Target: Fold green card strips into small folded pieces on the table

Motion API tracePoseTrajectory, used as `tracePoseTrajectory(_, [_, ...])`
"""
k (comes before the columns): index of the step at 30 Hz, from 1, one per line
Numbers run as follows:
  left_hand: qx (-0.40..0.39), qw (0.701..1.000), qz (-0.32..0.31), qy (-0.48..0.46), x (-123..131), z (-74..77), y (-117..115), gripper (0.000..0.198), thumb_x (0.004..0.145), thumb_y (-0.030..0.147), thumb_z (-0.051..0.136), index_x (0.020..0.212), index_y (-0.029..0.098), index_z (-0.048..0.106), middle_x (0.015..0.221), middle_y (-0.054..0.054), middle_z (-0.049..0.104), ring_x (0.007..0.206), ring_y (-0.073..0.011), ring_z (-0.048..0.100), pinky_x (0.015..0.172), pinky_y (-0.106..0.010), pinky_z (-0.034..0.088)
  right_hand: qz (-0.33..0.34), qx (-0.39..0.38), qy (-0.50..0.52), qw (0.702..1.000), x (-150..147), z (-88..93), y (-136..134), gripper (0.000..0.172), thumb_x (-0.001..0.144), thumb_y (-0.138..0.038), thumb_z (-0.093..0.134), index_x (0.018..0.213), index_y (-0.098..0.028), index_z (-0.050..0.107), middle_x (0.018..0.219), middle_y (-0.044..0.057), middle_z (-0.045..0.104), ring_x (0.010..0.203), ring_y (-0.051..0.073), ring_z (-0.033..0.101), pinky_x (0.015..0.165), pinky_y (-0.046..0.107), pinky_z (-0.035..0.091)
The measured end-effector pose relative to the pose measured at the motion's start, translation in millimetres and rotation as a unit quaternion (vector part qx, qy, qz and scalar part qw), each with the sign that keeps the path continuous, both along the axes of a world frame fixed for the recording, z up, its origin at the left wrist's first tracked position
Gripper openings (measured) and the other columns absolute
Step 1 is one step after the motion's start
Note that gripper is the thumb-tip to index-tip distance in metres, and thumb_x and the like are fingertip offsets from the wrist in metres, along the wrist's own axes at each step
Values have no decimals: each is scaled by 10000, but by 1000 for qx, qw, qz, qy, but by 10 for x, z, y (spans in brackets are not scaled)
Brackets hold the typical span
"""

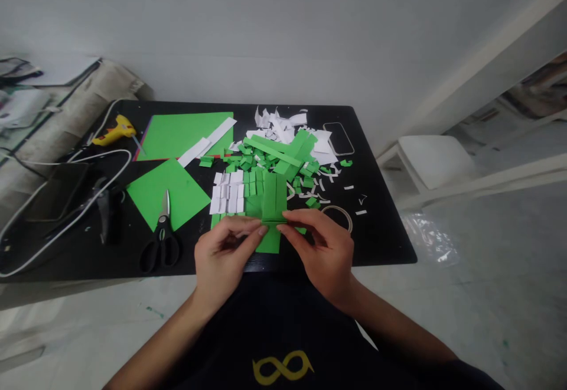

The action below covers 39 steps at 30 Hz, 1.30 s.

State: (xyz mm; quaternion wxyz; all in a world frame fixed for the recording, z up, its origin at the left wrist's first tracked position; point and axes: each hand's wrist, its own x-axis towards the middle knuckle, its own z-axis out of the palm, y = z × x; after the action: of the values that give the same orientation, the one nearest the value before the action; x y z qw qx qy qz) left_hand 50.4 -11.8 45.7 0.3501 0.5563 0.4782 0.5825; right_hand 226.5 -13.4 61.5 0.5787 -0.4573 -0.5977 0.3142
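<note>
Both bare hands work at the near side of a black worktop (376, 230). The left hand (224, 254) and the right hand (325, 254) hold a folded green paper strip (275, 195) between them, in front of the person's dark shirt (221, 343). On each hand, thumb and index finger pinch one side of the strip at a crosswise crease; its longer part points away from the body. Whether the green paper below the crease belongs to the same strip cannot be told.

Just left of the strip: rows of folded white paper pieces (228, 192), with folded green pieces (253, 183) beside them. Beyond: a heap of small green and white scraps (252, 156), longer green strips lying across it.

Further left: scissors (164, 236), blades partly over a green paper square (150, 186); a yellow glue gun (116, 131) near a stack of coloured sheets (177, 130). Right of the right hand's fingers: a tape ring (348, 220), lying flat and partly hidden.
</note>
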Motion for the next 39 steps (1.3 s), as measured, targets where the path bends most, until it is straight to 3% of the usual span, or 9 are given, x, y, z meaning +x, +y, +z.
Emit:
tracePoseTrajectory(10, [11, 1000, -7, 27, -5, -5, -6, 123, 846, 132, 847, 891, 233, 794, 877, -15, 830, 784, -154, 791, 716, -254, 670, 56, -128, 123, 983, -21, 39, 66, 227, 805, -172, 896, 985, -305, 856, 942, -5, 850, 817, 183, 801, 753, 309, 695])
tracePoseTrajectory(20, [23, 999, -5, 30, 3, -12, -30, 134, 847, 116, 845, 894, 230, 792, 903, -16, 835, 800, -151, 797, 711, -242, 661, 32, -69, 82, 994, -40, 17, 55, 229, 825, -147, 901, 954, -332, 865, 878, -25, 836, 808, 185, 774, 755, 326, 645])
tracePoseTrajectory(32, [57, 998, -7, 35, 20, 10, -50, 173, 851, 70, 824, 905, 230, 787, 920, -8, 841, 831, -154, 806, 751, -257, 674, 14, -20, 19, 1000, -31, 42, 27, 182, 872, -186, 881, 986, -325, 850, 927, 7, 817, 843, 212, 761, 789, 384, 670])
tracePoseTrajectory(39, [61, 997, -17, 45, 16, -6, -51, 202, 859, 47, 813, 924, 237, 783, 933, -5, 838, 847, -149, 800, 747, -256, 661, 18, 25, -43, 999, -22, 67, 13, 254, 909, -152, 847, 1093, -327, 846, 939, 18, 752, 836, 189, 729, 739, 340, 642])
